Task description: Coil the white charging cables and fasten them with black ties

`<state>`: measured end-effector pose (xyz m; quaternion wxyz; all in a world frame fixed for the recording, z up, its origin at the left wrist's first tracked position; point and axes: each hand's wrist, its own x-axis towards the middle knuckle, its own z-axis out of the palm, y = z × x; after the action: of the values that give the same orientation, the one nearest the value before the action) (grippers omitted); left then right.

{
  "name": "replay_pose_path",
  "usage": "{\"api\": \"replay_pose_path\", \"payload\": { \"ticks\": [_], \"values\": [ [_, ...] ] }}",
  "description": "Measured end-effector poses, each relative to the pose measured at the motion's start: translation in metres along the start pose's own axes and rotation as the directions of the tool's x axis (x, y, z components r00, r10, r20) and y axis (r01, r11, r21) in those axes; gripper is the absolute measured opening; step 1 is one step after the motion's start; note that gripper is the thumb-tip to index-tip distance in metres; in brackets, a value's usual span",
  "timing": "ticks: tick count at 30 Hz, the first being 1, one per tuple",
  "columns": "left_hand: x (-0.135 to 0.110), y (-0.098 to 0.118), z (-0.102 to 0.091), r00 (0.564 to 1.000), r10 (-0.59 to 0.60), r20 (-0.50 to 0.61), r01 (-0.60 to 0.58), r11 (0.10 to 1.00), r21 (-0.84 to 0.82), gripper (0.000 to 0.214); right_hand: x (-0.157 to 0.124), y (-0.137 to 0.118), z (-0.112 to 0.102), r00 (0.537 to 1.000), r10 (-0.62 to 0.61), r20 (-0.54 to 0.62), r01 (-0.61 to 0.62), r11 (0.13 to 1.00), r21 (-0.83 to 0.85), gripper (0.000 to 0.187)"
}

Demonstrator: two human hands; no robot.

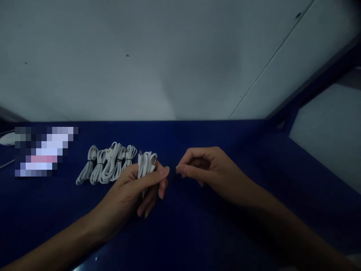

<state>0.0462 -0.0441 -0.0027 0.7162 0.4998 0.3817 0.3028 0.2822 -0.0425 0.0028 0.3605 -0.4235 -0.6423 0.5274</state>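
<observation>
My left hand [138, 188] is closed around a folded bundle of white cable [146, 162], held upright over the blue table [197, 226]. My right hand [203, 167] hovers just to its right with thumb and forefinger pinched together; what they pinch, if anything, is too small and dark to see. Its fingertips almost meet my left thumb. Several more coiled white cables [108, 163], each tied at the middle, lie in a row on the table just left of my left hand.
A blurred-out patch [43, 150] lies at the table's left. A white rounded object [8, 138] and a thin cord sit at the far left edge. A pale wall rises behind the table. The table's right edge runs diagonally past a white surface [329, 131].
</observation>
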Motion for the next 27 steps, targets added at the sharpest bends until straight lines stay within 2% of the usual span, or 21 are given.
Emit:
{"api": "replay_pose_path", "payload": {
  "ticks": [3, 7, 11, 16, 27],
  "values": [
    [0.000, 0.000, 0.001, 1.000, 0.002, -0.020, -0.002, 1.000, 0.012, 0.043, 0.000, -0.001, 0.003, 0.998, -0.020, -0.058, 0.018, 0.999, -0.051, 0.021],
    [0.002, 0.000, -0.001, 0.998, -0.012, -0.063, 0.014, 0.999, 0.036, 0.044, 0.000, 0.000, 0.006, 0.981, -0.118, -0.151, 0.083, 0.972, -0.220, 0.017],
    [0.004, -0.001, -0.003, 0.997, -0.032, -0.063, 0.035, 0.998, 0.046, 0.045, 0.000, 0.000, 0.007, 0.976, -0.172, -0.137, 0.128, 0.950, -0.284, 0.010],
    [0.003, -0.003, -0.002, 0.999, -0.041, -0.011, 0.041, 0.999, -0.021, 0.041, -0.002, -0.002, 0.009, 0.978, -0.195, -0.070, 0.174, 0.957, -0.232, 0.010],
    [0.001, 0.003, 0.006, 0.998, -0.059, -0.011, 0.055, 0.974, -0.219, 0.041, -0.001, -0.002, 0.011, 0.996, -0.060, -0.066, 0.054, 0.995, -0.084, 0.015]
  ]
}}
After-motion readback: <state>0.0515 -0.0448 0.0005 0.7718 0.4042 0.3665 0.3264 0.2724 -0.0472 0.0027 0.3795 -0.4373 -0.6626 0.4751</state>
